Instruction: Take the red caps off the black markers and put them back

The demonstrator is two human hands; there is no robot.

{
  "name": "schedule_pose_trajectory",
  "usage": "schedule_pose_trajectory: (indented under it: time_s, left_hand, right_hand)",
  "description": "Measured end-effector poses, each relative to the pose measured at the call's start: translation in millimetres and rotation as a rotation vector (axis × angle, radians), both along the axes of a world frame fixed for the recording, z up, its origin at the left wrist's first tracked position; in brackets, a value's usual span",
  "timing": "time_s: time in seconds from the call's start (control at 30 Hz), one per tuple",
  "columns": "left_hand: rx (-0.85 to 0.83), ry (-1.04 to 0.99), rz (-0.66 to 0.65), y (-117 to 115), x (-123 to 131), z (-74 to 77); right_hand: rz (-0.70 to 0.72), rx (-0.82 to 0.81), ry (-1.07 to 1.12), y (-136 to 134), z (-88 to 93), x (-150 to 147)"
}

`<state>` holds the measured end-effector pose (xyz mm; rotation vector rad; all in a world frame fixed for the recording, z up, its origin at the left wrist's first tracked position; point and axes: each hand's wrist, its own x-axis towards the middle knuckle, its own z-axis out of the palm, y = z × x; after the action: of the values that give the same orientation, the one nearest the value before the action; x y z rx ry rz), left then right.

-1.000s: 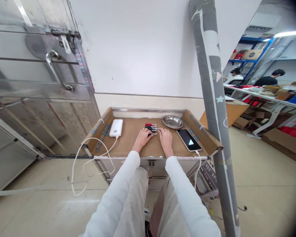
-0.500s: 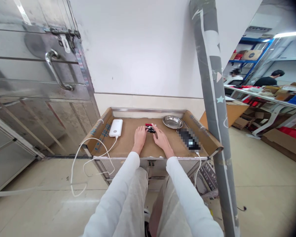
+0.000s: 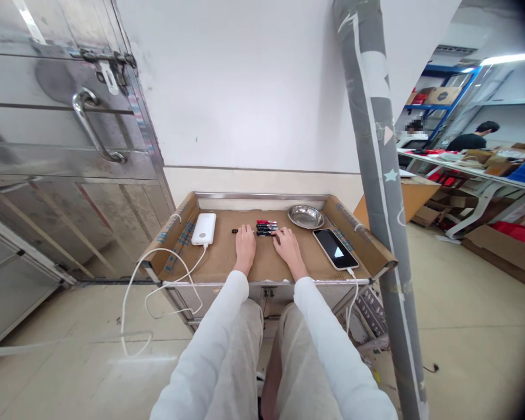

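Several pens (image 3: 266,225) are lying side by side in a row at the middle of the cardboard (image 3: 219,262), a red one lying at the far side, black ones lying nearer. Left hand (image 3: 245,249): resting palm down just left of the row, its fingers curving over a dark pen (image 3: 235,231) whose end is poking out leftward; cannot tell whether it is gripping or only covering it. Right hand (image 3: 289,246): half curled, its fingertips meeting the right end of the nearest pens; cannot tell whether they are pinching. A steel dish (image 3: 306,217) is sitting beyond the right hand. A phone (image 3: 336,249) is lying screen up to the right, its white cable trailing over the edge. A power bank (image 3: 203,228) is lying at the left, its white lead (image 3: 129,291) looping down. A grey roll (image 3: 382,192) is leaning at the right.
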<state>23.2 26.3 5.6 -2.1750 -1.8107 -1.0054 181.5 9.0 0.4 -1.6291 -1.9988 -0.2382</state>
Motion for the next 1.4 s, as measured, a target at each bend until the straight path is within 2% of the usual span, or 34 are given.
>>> schedule_pose_trajectory:
  time_s: [0.1,0.17,0.3,0.53,0.97,1.2,1.3,1.4]
  left_hand:
    - [-0.020,0.045,-0.211,-0.7,1.8,1.3]
    - [-0.051,0.045,-0.268,-1.4,2.4,2.1]
    - [-0.087,0.022,-0.293,-0.5,2.5,2.6]
    - [-0.094,0.023,-0.259,5.2,1.9,-2.4]
    - [-0.136,-0.072,-0.375,3.6,2.5,1.5]
    - [-0.161,-0.130,-0.475,6.5,2.1,-1.1]
    - [-0.126,-0.133,-0.485,7.7,2.6,-0.9]
    - [-0.071,-0.062,-0.513,6.6,3.0,1.1]
  right_hand:
    - [-0.013,-0.005,-0.010,1.2,-1.2,0.4]
    - [-0.022,-0.003,-0.014,1.8,-2.1,0.6]
    - [-0.041,0.002,-0.034,4.4,-4.4,0.8]
    - [-0.039,-0.005,-0.060,11.5,-6.1,1.0]
    - [0.040,-0.015,-0.012,10.3,-3.6,1.0]
    - [0.171,-0.032,0.030,12.6,-4.3,1.0]
    - [0.144,-0.016,0.010,10.6,-3.2,0.5]
    - [0.032,0.053,0.012,5.5,0.3,0.4]
